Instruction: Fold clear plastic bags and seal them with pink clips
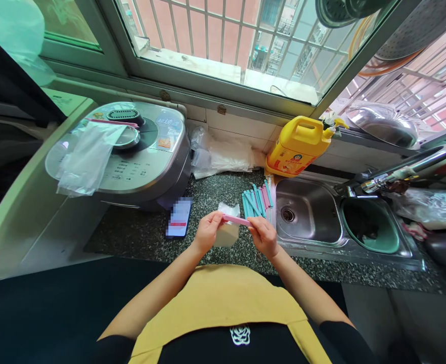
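Both hands meet over the speckled counter (139, 232), just in front of me. My left hand (207, 231) pinches the left end of a pink sealing clip (236, 220) and the top of a small clear plastic bag (227, 225) with something pale inside. My right hand (263, 235) grips the clip's right end. The clip lies across the bag's mouth. A pile of several teal and pink clips (257, 201) lies on the counter just beyond, beside the sink.
A steel sink (308, 215) with a green basin (370, 227) and tap (405, 169) is at the right. A yellow jug (301, 146) stands behind it. At the left sits a rice cooker (143, 151) with a plastic bag (84, 159) on it. A phone (179, 217) lies nearby.
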The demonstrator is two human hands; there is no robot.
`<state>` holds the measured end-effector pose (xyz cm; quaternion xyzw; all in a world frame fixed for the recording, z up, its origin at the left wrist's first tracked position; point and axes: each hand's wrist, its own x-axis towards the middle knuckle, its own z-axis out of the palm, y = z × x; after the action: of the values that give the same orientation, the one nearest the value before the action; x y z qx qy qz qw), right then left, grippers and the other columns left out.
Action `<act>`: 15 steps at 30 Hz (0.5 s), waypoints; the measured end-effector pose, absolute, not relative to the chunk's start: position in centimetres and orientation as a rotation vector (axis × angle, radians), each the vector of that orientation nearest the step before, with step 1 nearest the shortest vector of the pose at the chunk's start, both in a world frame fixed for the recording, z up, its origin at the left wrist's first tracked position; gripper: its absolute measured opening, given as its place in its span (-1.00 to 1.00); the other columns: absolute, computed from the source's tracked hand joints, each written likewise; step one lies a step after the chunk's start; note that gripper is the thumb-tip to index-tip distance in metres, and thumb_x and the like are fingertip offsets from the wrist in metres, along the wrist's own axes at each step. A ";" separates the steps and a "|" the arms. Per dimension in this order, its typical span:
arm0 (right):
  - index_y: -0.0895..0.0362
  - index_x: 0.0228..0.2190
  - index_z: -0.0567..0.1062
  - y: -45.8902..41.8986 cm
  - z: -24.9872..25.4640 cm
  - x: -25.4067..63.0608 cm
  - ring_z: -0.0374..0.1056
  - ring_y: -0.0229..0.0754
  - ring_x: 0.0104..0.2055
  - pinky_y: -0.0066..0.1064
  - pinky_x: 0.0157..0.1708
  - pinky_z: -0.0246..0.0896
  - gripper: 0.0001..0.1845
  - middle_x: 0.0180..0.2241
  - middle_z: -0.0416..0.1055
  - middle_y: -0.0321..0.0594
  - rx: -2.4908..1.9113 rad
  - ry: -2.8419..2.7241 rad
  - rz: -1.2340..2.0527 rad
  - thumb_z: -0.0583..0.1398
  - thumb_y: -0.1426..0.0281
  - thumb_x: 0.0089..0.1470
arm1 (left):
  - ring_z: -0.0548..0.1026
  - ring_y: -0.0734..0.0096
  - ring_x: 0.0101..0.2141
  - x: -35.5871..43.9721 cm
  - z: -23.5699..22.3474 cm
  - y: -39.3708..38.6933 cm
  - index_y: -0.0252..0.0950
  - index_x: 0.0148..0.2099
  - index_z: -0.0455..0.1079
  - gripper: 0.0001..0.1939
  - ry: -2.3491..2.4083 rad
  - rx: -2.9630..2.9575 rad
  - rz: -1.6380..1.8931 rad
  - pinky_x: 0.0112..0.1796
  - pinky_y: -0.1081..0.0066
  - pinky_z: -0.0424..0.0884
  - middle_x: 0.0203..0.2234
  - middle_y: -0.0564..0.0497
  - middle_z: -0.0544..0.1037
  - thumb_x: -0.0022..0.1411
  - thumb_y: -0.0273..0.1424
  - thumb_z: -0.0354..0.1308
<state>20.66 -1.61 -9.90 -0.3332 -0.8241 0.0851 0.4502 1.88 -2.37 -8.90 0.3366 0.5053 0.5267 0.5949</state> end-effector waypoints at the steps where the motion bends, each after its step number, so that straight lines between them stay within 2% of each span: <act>1: 0.08 0.01 0.37 -1.6 -9.9 20.7 0.43 -0.16 -0.32 -0.31 -0.35 0.42 -0.63 -0.33 0.50 -0.12 -0.818 -2.037 0.214 0.07 0.50 0.17 | 0.27 0.52 -0.56 1.9 -8.9 -2.4 -0.34 -0.53 0.37 -0.52 1.165 0.763 1.226 -0.48 0.50 0.19 -0.64 0.08 0.38 -0.08 0.04 0.20; 9: 0.07 -0.01 0.38 -1.2 -10.0 20.7 0.45 -0.15 -0.31 -0.30 -0.35 0.42 -0.65 -0.32 0.51 -0.13 -0.770 -2.025 0.230 0.07 0.48 0.16 | 0.30 0.52 -0.55 1.9 -8.9 -2.3 -0.35 -0.50 0.39 -0.53 1.142 0.660 1.238 -0.48 0.50 0.24 -0.61 0.09 0.41 -0.13 0.01 0.24; 15: 0.03 -0.09 0.28 -1.4 -10.9 20.2 0.46 -0.15 -0.23 -0.25 -0.31 0.43 -0.78 -0.26 0.49 -0.12 -0.790 -1.863 0.418 -0.04 0.35 0.24 | 0.29 0.50 -0.56 1.7 -9.1 -2.2 -0.35 -0.50 0.40 -0.53 1.217 0.769 1.245 -0.49 0.49 0.22 -0.62 0.07 0.40 -0.06 0.02 0.18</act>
<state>20.20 -1.45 -10.89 -0.3282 -0.7746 0.1736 0.5120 1.65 -2.22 -9.06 0.3289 0.5207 0.5327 0.5805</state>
